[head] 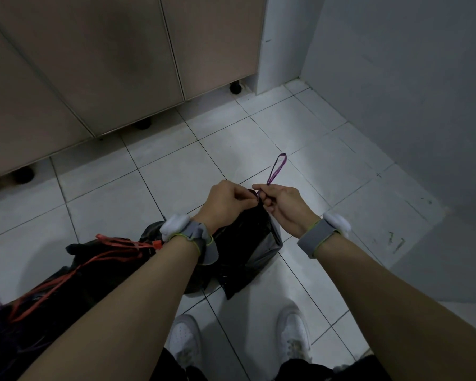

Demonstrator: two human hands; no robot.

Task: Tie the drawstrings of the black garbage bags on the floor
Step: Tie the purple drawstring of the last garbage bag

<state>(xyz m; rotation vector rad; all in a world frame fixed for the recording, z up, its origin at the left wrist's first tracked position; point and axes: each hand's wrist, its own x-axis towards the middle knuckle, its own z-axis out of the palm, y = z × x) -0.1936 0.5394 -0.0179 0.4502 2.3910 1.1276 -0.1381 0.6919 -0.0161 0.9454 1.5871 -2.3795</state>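
Both hands, left hand [226, 200] and right hand [282, 203], pinch the thin purple drawstring [276, 167] at the gathered neck of the crumpled black plastic garbage bag [248, 243], fingers closed on it. Its contents are hidden. Bare white floor tiles [231, 144] lie beyond the bag.

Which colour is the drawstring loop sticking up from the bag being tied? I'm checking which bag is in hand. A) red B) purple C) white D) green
B: the loop rising above the right hand is purple; the red strings lie on another bag to the left.
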